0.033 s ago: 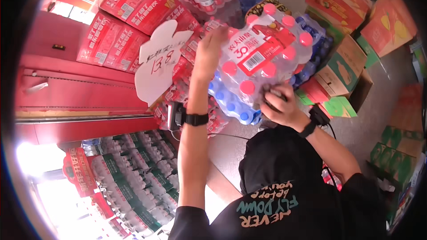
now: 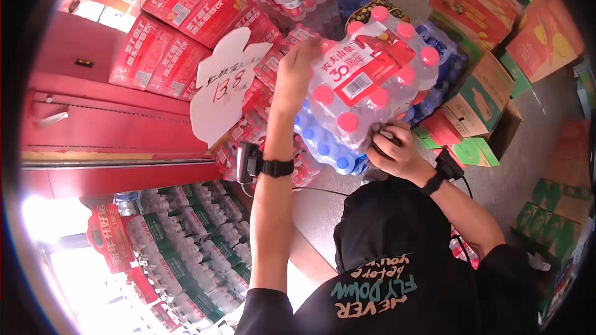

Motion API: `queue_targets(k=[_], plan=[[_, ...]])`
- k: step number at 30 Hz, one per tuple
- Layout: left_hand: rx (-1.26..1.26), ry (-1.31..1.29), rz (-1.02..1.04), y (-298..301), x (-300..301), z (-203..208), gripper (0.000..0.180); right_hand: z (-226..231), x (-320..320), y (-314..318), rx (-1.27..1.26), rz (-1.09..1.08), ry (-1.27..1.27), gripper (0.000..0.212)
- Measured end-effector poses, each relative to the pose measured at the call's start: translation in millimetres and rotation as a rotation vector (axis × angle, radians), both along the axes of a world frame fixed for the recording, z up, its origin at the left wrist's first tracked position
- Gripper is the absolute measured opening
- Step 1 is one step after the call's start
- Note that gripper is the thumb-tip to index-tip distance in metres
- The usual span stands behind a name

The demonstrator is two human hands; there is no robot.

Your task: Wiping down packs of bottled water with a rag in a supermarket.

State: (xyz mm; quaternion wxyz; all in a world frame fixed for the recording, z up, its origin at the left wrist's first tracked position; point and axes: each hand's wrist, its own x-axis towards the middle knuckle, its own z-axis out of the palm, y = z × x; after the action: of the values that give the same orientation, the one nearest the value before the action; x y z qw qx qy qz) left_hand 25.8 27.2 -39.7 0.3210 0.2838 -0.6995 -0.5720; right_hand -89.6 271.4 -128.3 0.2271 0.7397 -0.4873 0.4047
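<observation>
A shrink-wrapped pack of red-capped water bottles (image 2: 372,77) sits tilted in front of me, a red-and-white label across its top. At its far left corner, my left hand (image 2: 297,68) is closed on the pack, its fingertips partly hidden. My right hand (image 2: 397,151) grips the wrapping at the near right corner, fingers curled in. Below the pack lies another pack with blue-capped bottles (image 2: 326,149). More blue bottles (image 2: 437,80) show behind its right side. A white price card (image 2: 226,87) with handwriting stands left of my left forearm.
Red cartons (image 2: 192,6) are stacked at the far left, above a red panel (image 2: 105,121). Packs of clear bottles (image 2: 186,248) fill the lower left. Open cardboard boxes (image 2: 481,102) stand on the right, with orange cartons (image 2: 475,3) behind. A thin cable (image 2: 320,190) crosses near my left wrist.
The pack sits slightly further right in the picture, with both hands still on it. My right hand's fingers have shifted a little on the wrapping.
</observation>
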Motion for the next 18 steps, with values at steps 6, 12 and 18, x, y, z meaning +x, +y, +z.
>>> queue_targets(k=[6,12,18], plan=[[-0.006,-0.017,-0.018,1.1,4.6,4.7,0.048,-22.6,4.6,38.6,0.48,-0.001,-0.098,0.036],[0.082,0.125,0.004,10.1,6.5,0.1,0.047,116.5,0.2,3.3,0.107,-0.142,-0.212,0.045],[0.052,0.095,0.019,10.0,8.1,-7.9,0.042,125.9,24.5,-42.0,0.201,-0.037,-0.28,0.046]])
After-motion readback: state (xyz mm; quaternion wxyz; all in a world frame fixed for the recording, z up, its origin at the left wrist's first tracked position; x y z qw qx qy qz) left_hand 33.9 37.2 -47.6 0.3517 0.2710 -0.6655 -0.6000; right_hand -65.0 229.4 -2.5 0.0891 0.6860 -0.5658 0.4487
